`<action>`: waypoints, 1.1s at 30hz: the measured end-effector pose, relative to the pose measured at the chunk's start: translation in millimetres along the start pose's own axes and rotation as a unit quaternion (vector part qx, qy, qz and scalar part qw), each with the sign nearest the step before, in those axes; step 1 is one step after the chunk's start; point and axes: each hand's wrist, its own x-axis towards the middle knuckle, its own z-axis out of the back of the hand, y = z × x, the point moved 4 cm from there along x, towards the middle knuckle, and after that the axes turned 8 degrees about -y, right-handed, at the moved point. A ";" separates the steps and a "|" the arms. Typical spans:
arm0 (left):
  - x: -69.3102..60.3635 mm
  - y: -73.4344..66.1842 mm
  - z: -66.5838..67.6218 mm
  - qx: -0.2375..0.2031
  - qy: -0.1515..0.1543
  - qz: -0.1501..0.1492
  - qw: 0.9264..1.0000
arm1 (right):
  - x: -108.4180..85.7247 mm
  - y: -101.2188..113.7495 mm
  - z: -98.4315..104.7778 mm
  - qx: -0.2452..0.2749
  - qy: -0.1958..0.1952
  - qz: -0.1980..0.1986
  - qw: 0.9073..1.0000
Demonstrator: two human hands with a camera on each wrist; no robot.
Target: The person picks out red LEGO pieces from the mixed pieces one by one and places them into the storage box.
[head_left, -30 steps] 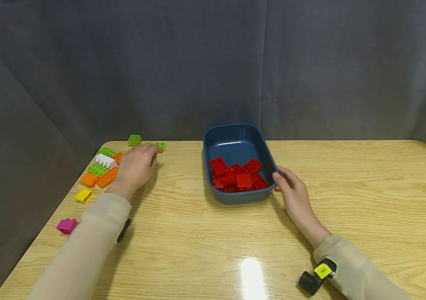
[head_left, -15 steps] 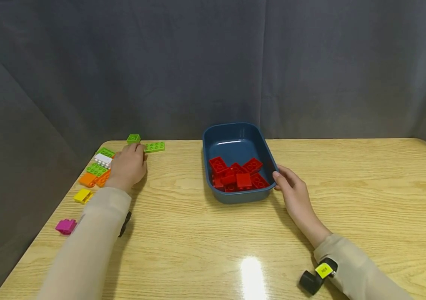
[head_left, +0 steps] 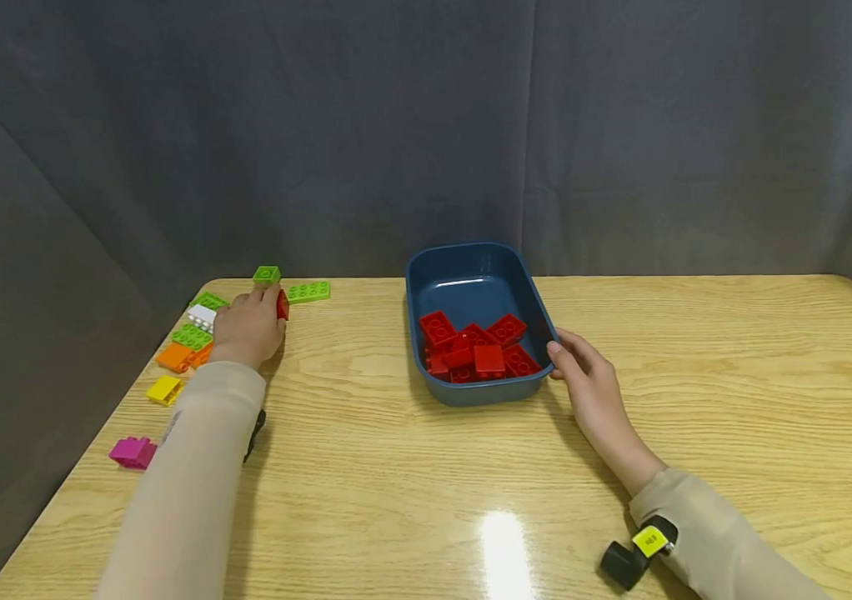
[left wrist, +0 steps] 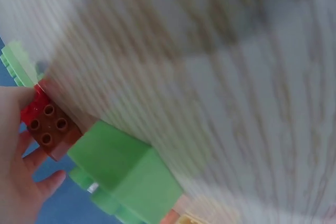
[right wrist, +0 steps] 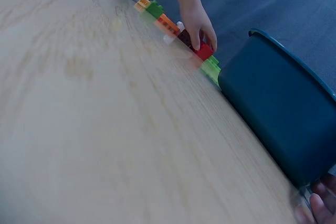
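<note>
My left hand is at the table's far left, holding a red toy brick between thumb and fingers. In the left wrist view the brick's hollow underside shows, beside a large green brick. The right wrist view also has the red brick under the left hand's fingers. My right hand grips the near right corner of a blue plastic bin, thumb on the rim and fingers outside. Several red bricks lie in the near half of the bin.
Along the left edge lie a magenta brick, a yellow one, orange ones, a white one and several green ones. A long green brick is just beyond the left hand. A dark curtain hangs behind the table.
My left hand has moved left and slightly nearer, off the long green brick, and a red brick now shows in its grasp. My right hand stays on the bin.
</note>
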 end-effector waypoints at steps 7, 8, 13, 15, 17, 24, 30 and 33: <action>-0.3 -5.2 4.3 0.013 -0.016 -0.010 1.000 | -1.4 1.0 -0.4 0.005 -0.011 0.009 1.000; -0.4 -5.4 4.8 0.014 -0.017 -0.010 1.000 | -1.3 0.8 -0.4 0.005 -0.010 0.010 1.000; 0.0 -5.3 5.5 0.014 -0.004 -0.010 1.000 | -0.2 -0.2 -1.5 0.002 0.000 0.003 1.000; 0.3 -5.6 5.9 0.015 0.001 -0.009 1.000 | -0.2 0.2 -1.9 0.001 0.002 -0.001 1.000; 0.4 -6.0 6.5 0.018 0.005 -0.007 1.000 | 0.4 -0.2 -2.4 -0.001 0.004 -0.002 1.000; -0.6 -15.1 10.7 0.031 0.008 0.000 0.999 | 0.8 0.7 -2.3 -0.003 0.003 0.003 1.000; -0.5 -23.9 9.8 0.061 -0.011 -0.019 0.998 | 0.0 1.2 -1.8 -0.004 0.003 0.001 1.000; -0.4 -27.0 11.4 0.063 -0.025 -0.026 0.997 | -0.2 1.6 -1.8 -0.002 0.004 0.002 1.000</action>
